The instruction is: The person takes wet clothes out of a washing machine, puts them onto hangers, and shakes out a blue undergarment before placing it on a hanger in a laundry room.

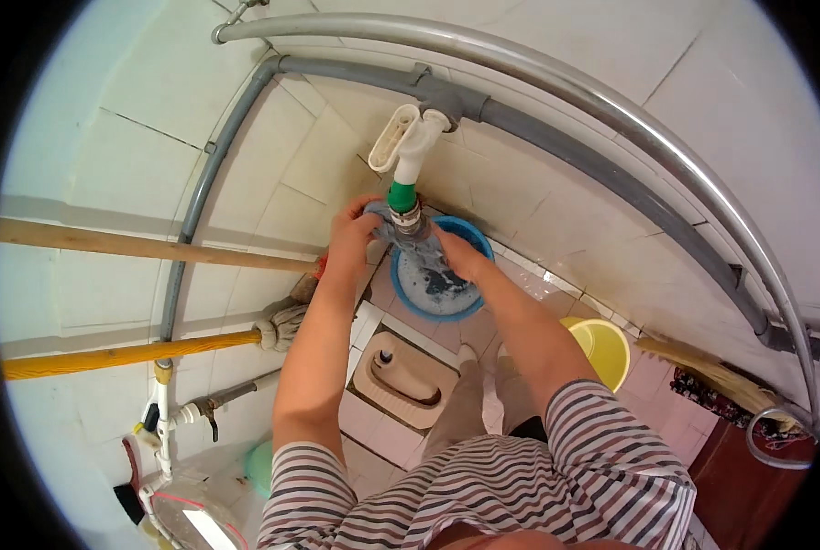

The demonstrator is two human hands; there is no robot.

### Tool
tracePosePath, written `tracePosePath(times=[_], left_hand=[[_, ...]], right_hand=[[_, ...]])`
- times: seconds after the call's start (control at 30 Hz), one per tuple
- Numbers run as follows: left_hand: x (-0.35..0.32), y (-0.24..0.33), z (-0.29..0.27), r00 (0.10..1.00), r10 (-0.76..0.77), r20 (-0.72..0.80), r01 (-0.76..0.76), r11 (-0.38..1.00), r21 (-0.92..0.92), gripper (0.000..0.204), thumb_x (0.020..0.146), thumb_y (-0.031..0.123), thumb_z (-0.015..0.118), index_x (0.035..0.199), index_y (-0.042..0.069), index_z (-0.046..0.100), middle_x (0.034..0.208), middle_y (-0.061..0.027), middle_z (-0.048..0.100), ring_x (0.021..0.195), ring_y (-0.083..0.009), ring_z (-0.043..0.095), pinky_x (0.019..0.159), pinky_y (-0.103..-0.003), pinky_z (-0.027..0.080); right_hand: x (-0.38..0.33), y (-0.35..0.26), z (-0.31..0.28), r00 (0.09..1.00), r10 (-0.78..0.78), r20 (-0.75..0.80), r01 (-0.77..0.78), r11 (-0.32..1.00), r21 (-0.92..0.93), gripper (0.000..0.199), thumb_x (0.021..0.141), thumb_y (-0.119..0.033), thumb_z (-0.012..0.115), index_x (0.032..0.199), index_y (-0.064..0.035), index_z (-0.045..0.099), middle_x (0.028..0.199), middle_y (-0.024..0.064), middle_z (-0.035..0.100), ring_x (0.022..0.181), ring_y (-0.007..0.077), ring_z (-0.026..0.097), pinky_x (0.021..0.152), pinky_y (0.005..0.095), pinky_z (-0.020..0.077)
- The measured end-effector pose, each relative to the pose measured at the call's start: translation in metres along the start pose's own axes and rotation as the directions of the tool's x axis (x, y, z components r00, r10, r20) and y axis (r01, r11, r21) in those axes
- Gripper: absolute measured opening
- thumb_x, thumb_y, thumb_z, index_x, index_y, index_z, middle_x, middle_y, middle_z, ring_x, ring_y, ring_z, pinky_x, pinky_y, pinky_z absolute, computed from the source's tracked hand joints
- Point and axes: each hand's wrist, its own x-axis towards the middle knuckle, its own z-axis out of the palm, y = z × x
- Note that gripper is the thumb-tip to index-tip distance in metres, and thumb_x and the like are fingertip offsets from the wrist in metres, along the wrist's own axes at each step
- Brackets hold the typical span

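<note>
Presently, a grey-blue cloth (417,255) is held directly under the mouth of the white tap (413,163), whose lower collar (401,196) is green; its lower part is hung over the blue basin (442,317), in which dark water with white foam (437,293) is seen. By the left hand (353,234) the cloth is gripped at its left end, with the fingers bent around it; by the right hand (460,254) it is touched at the right side, but the fingers are mostly hidden, so it cannot be told how firmly they are closed. The basin is placed on the tiled floor (378,440), near the wall; closer to the person, a squat toilet (405,376) is set into the floor; at the right, a yellow basin (611,353) is partly covered by the right forearm.
</note>
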Motion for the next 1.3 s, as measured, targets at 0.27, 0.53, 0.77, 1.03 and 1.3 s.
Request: tracePosePath(times=[0.27, 0.53, 0.77, 1.03, 1.3], left_hand=[[-0.012, -0.082, 0.022, 0.898, 0.382, -0.217, -0.33, 0.913, 0.241, 0.031, 0.07, 0.007, 0.058, 0.101, 0.003, 0.056, 0.086, -0.0052, 0.057, 0.077, -0.0134, 0.054, 0.066, -0.026, 0.043], [-0.063, -0.073, -0.003, 0.805, 0.591, 0.049, -0.567, 0.741, 0.359, 0.046, 0.069, 0.014, 0.066, 0.112, 0.007, 0.05, 0.098, -0.0118, 0.058, 0.095, -0.0248, 0.054, 0.076, -0.036, 0.046], [-0.015, -0.045, -0.039, 0.804, 0.313, 0.505, 0.011, 0.842, -0.539, 0.056, 0.065, 0.029, 0.07, 0.112, 0.004, 0.049, 0.1, -0.0162, 0.057, 0.097, -0.0303, 0.056, 0.084, -0.039, 0.047], [0.018, -0.054, -0.026, 0.976, 0.209, -0.056, -0.205, 0.976, 0.068, 0.021, 0.071, 0.016, 0.066, 0.084, 0.004, 0.056, 0.076, -0.0053, 0.056, 0.072, -0.0142, 0.052, 0.063, -0.029, 0.044], [-0.026, -0.112, -0.054, 0.753, -0.116, -0.647, -0.225, 0.879, -0.42, 0.027, 0.079, 0.024, 0.063, 0.092, 0.003, 0.054, 0.081, -0.0065, 0.056, 0.071, -0.0174, 0.052, 0.066, -0.031, 0.044]], right_hand=[[-0.018, 0.014, 0.021, 0.936, -0.011, 0.351, -0.224, 0.753, 0.619, 0.051, 0.087, -0.052, 0.045, 0.118, -0.011, 0.05, 0.101, 0.008, 0.059, 0.098, 0.0266, 0.056, 0.082, 0.0476, 0.045], [-0.033, 0.014, 0.018, 0.91, -0.092, 0.405, -0.14, 0.85, 0.508, 0.03, 0.082, -0.019, 0.06, 0.105, -0.0007, 0.055, 0.095, 0.0132, 0.06, 0.08, 0.022, 0.059, 0.061, 0.0353, 0.0504], [-0.057, -0.024, 0.09, 0.902, 0.015, 0.431, -0.228, 0.865, 0.446, 0.026, 0.077, -0.016, 0.063, 0.094, 0.0027, 0.056, 0.071, 0.0124, 0.057, 0.055, 0.02, 0.054, 0.046, 0.0305, 0.0423], [0.011, -0.023, 0.092, 0.99, -0.113, 0.078, 0.136, 0.893, -0.43, 0.03, 0.074, -0.021, 0.065, 0.089, 0.0035, 0.055, 0.072, 0.0134, 0.059, 0.062, 0.0275, 0.057, 0.052, 0.0374, 0.0456], [-0.016, 0.016, 0.146, 0.726, -0.553, 0.409, 0.362, -0.199, -0.911, 0.033, 0.075, -0.013, 0.061, 0.103, -0.0034, 0.047, 0.087, 0.0172, 0.058, 0.071, 0.034, 0.06, 0.062, 0.0442, 0.0499]])
